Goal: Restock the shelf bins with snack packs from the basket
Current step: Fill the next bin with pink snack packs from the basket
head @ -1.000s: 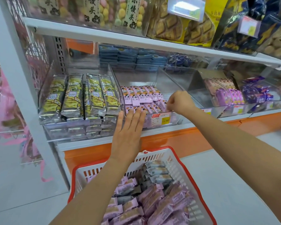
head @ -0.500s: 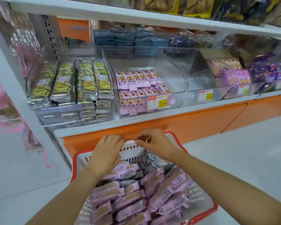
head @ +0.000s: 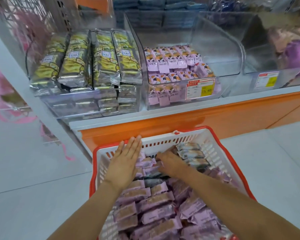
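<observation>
A white basket with a red rim (head: 164, 142) stands on the floor below the shelf, full of purple snack packs (head: 156, 201). My left hand (head: 126, 161) lies flat, fingers straight, on the packs at the basket's far left. My right hand (head: 170, 162) reaches down among the purple packs near the middle, its fingers curled into them; whether it holds one I cannot tell. On the shelf above, a clear bin (head: 178, 101) holds rows of matching purple packs (head: 171, 61) behind a red price tag.
Left of that bin, a clear bin of yellow-and-silver packs (head: 87, 61). To its right an empty-looking clear bin (head: 220, 49), then one with purple bags (head: 294, 54). Grey-blue packs (head: 190, 153) lie at the basket's far right. An orange plinth (head: 215, 118) runs under the shelf.
Both hands came down from the purple-pack bin into the basket. The left now lies flat on the packs, the right digs in among them. The view has tilted downward.
</observation>
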